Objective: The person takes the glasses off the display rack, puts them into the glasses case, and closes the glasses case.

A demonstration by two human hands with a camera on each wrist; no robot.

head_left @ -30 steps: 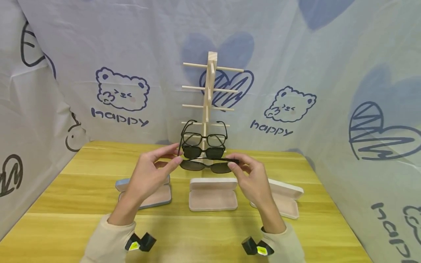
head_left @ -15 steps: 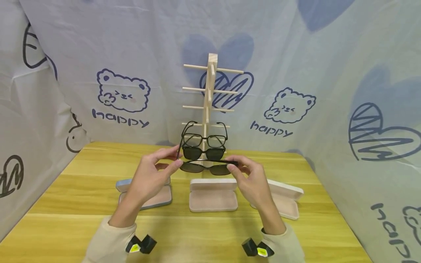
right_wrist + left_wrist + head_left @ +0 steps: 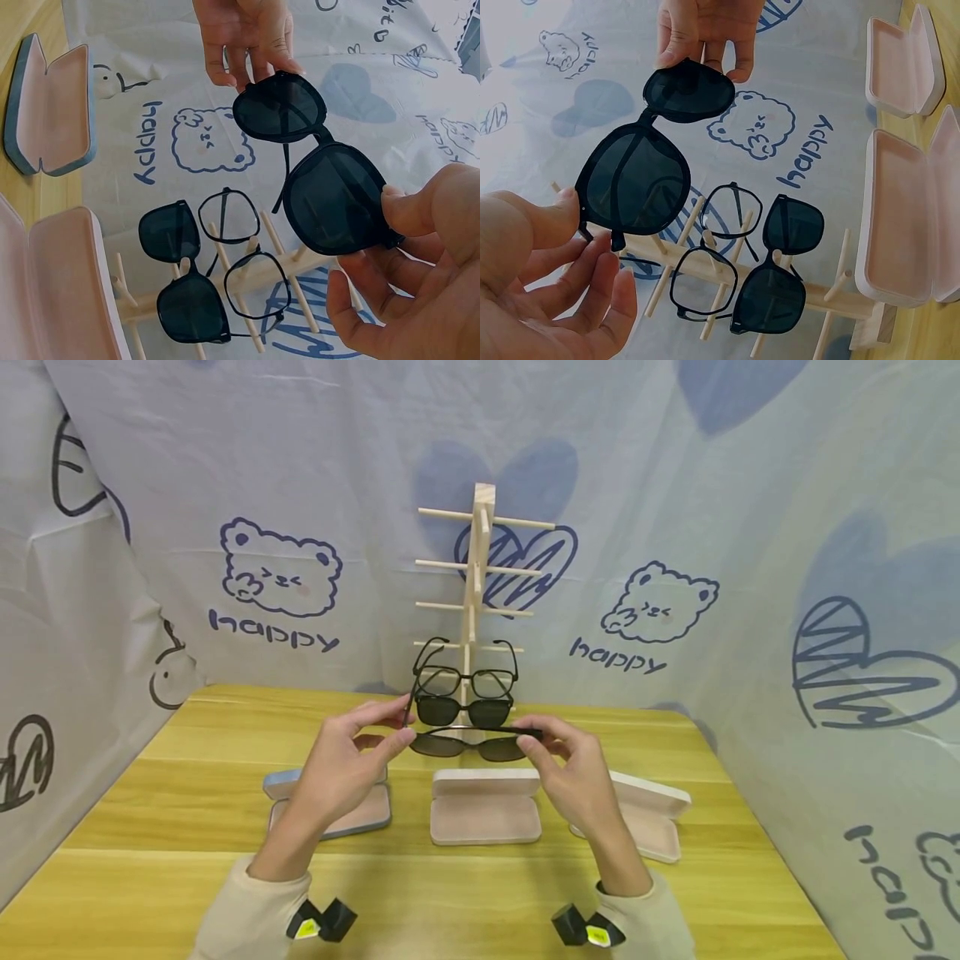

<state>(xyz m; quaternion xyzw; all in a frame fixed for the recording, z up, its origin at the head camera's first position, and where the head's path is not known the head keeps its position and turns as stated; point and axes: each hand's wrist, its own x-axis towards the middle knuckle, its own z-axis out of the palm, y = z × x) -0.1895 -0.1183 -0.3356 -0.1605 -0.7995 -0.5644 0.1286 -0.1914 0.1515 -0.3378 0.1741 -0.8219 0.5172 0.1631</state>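
Note:
A pair of dark sunglasses (image 3: 438,744) is held up in front of the wooden rack, lenses level. My left hand (image 3: 348,760) pinches its left end between thumb and fingers, near the hinge. My right hand (image 3: 573,768) grips the right end the same way. In the head view the left temple points away toward the rack, while the right temple lies across behind the lenses. Clear black-framed glasses (image 3: 703,281) and a second pair of sunglasses (image 3: 191,307) hang on lower pegs of the rack (image 3: 480,539), just beyond the held pair.
Three opened glasses cases stand on the wooden table (image 3: 480,902): a blue one (image 3: 52,112) at left, partly behind the left forearm, a white one (image 3: 485,821) in the middle, another white one (image 3: 656,827) at right. A printed cloth (image 3: 375,468) hangs behind.
The held sunglasses have sunk very slightly in the head view. Both hands keep their grip, and the rack and cases look the same.

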